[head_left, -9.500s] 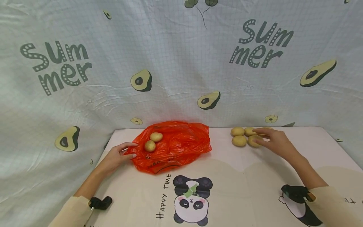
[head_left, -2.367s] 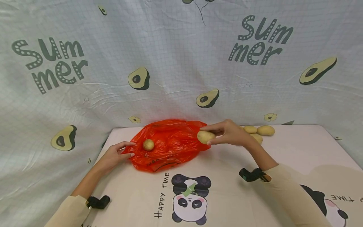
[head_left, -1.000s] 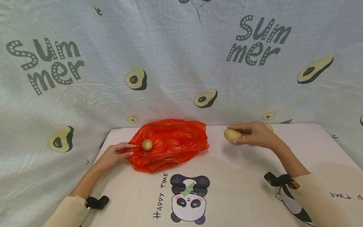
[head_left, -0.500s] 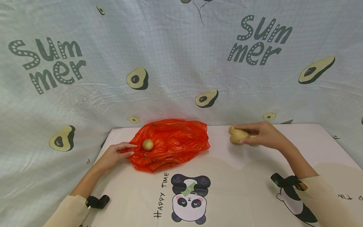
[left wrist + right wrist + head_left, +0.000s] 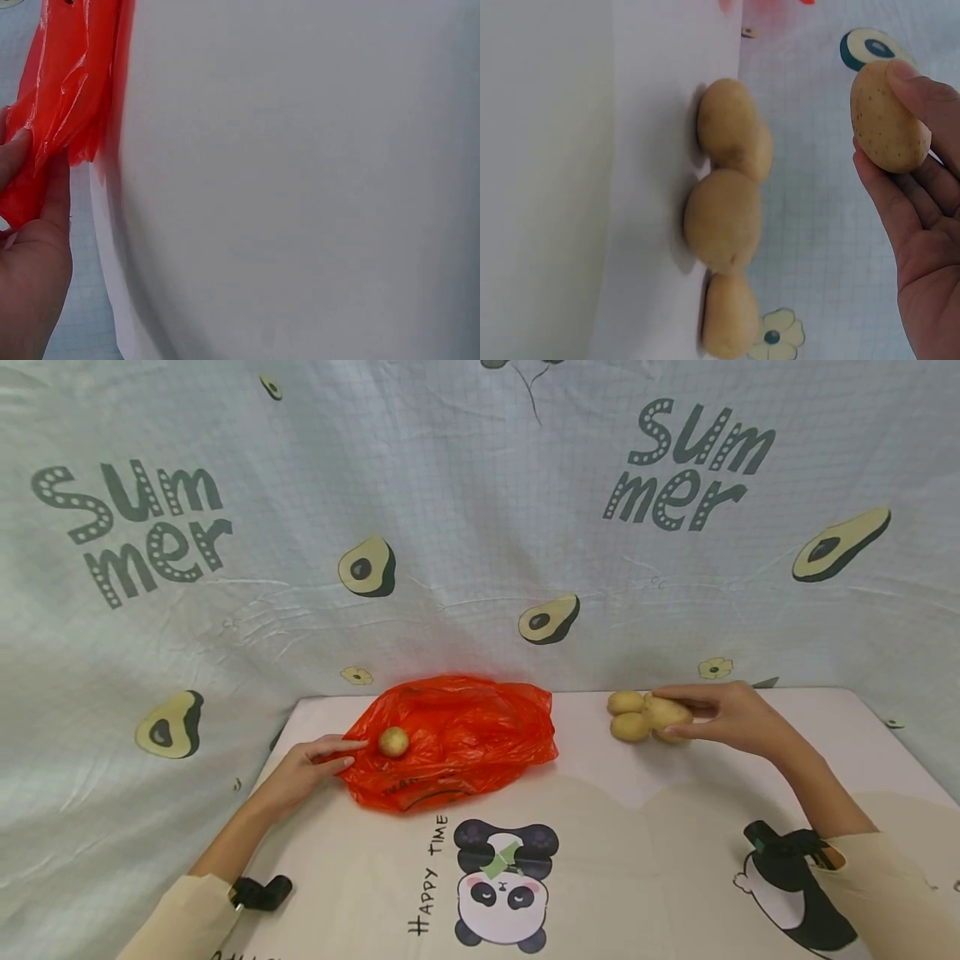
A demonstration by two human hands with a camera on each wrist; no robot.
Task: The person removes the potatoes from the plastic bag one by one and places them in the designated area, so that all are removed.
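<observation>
A red plastic bag (image 5: 465, 739) lies crumpled on the table, with one potato (image 5: 393, 742) resting in it toward its left end. My left hand (image 5: 303, 772) grips the bag's left edge; in the left wrist view the thumb and fingers pinch the red film (image 5: 64, 90). To the right, my right hand (image 5: 738, 718) holds another potato (image 5: 885, 120) between thumb and fingers. That potato overlaps the group of several potatoes (image 5: 630, 727) in the head view. The right wrist view shows it apart from the group (image 5: 724, 217), which sits on the table.
A pale table (image 5: 600, 860) printed with pandas carries everything. Close behind the bag and potatoes, a light curtain (image 5: 450, 527) with avocado prints hangs at the table's back edge.
Since the earlier frames, one of two potatoes in the bag has been taken out. My right hand has carried it right, over the group. My left hand stays at the bag's edge.
</observation>
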